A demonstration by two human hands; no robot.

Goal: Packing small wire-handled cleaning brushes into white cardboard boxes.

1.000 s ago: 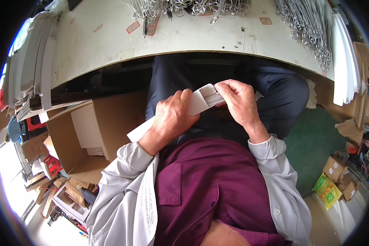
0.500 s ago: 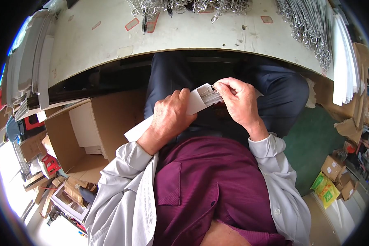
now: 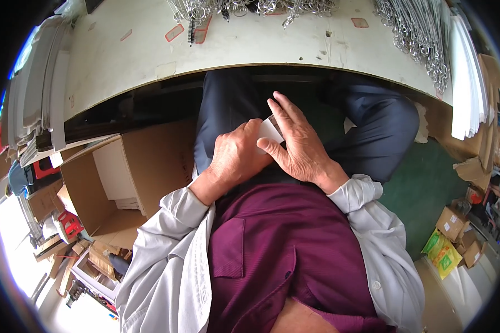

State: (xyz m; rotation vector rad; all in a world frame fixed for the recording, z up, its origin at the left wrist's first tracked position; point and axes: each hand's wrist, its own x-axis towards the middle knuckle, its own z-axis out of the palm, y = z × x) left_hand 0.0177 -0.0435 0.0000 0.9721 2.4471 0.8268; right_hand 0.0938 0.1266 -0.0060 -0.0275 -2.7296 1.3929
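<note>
left hand [image 3: 234, 152]: grip closed around a slim white box [image 3: 268, 131], fingers wrapped over it, knuckles up. right hand [image 3: 301, 145]: grip wide, fingers stretched out nearly straight, thumb spread away from them; it appears to lie against the box's far end rather than clasp it, though exact contact is hard to tell. box position: between the two hands, over the lap, tilted with its far end up and to the right; only that end section shows, the middle being hidden in the left grip. progress, as judged: box is already formed and in hand; a small dark patch shows at the far end beside the right fingers, so closure there cannot be confirmed, and contents cannot be made out. further out, nearest the knees: worktop [image 3: 250, 53], carrying a row of looped wire pieces [image 3: 250, 6] at its far side and a thick bundle of wire pieces [image 3: 419, 41] at right, all loose and unboxed. white stacks stand at left [image 3: 36, 77] and right [image 3: 465, 83], seemingly unused. left of the legs: open cardboard carton [image 3: 155, 161] with white pieces [image 3: 114, 169] inside, judged only part filled.
</note>
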